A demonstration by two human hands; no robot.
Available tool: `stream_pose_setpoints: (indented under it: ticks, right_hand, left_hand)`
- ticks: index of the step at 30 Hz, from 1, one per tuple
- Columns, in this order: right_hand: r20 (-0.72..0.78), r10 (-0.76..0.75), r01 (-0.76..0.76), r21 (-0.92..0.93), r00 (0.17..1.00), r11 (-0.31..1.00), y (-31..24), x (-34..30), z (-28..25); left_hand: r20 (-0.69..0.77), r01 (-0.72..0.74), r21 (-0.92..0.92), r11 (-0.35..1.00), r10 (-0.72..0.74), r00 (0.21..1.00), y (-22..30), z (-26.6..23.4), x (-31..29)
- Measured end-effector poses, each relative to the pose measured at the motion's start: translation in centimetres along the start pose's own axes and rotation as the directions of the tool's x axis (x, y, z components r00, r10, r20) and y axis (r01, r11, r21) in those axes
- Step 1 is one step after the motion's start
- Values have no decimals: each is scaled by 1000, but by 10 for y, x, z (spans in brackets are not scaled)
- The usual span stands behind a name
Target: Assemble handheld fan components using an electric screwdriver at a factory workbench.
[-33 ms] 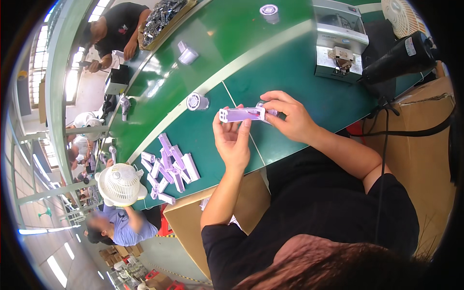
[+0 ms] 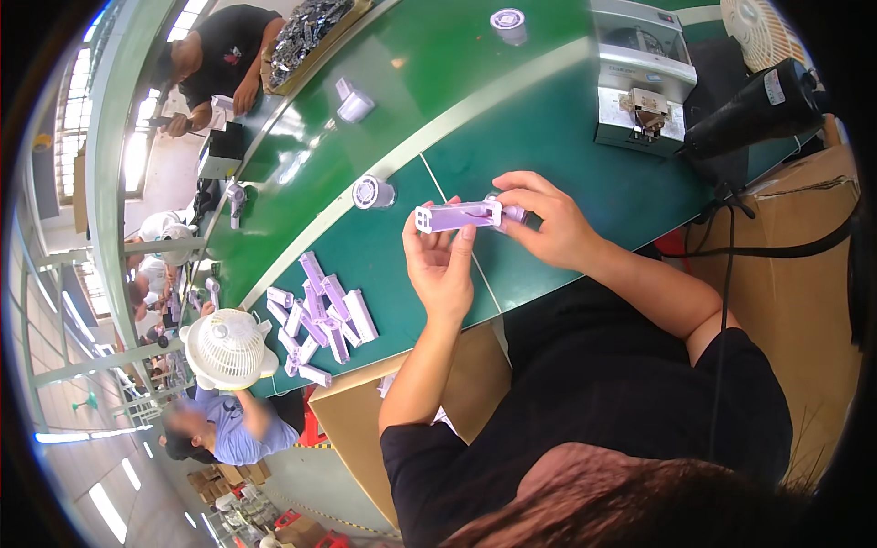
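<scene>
Above a smooth green bench (image 2: 539, 279), the left hand (image 2: 440, 279) clasps a long, hollow lilac plastic housing (image 2: 449, 218); the right hand (image 2: 555, 224) pinches a rounded part (image 2: 515, 214) at its end, slim boxy pieces (image 2: 335, 298) heaped nearby

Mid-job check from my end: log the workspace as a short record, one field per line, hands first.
Left hand: holding a long purple case, open side showing
Right hand: fingers at the case's right end, by a round part; exact grip partly hidden
Pile: loose purple pieces on the green table, left of the left hand
Beyond the left hand: a round cup-like part
Far right: grey machine
Left end: white fan
</scene>
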State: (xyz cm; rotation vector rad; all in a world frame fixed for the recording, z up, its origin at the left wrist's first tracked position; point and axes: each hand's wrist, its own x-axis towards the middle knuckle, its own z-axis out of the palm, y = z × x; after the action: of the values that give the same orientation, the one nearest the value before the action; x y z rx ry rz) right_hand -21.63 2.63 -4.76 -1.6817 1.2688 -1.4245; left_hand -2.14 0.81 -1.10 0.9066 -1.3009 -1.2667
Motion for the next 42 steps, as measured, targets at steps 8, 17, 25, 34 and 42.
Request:
stream_pose_setpoints:
  ticks: [8,17,25,34,42]
  right_hand:
    - [58,17,-18,18,998,1000,-14,-5,-8]
    - [119,8,-12,30,993,999,-13,-1,-20]
    - [146,17,-20,14,989,1000,-9,0,-24]
    - [-362,-810,368,-753,461,546,-30,-17,-104]
    - [-711,-272,349,-39,649,936,-43,17,-177]
  left_hand:
    - [104,-38,211,977,16,994,3,10,3]
    - [211,-253,492,833,167,963,9,14,-3]
    - [218,-296,514,805,212,953,0,15,0]
    - [316,-257,581,772,77,946,7,9,15]
    - [402,-185,293,938,54,914,-4,9,23]
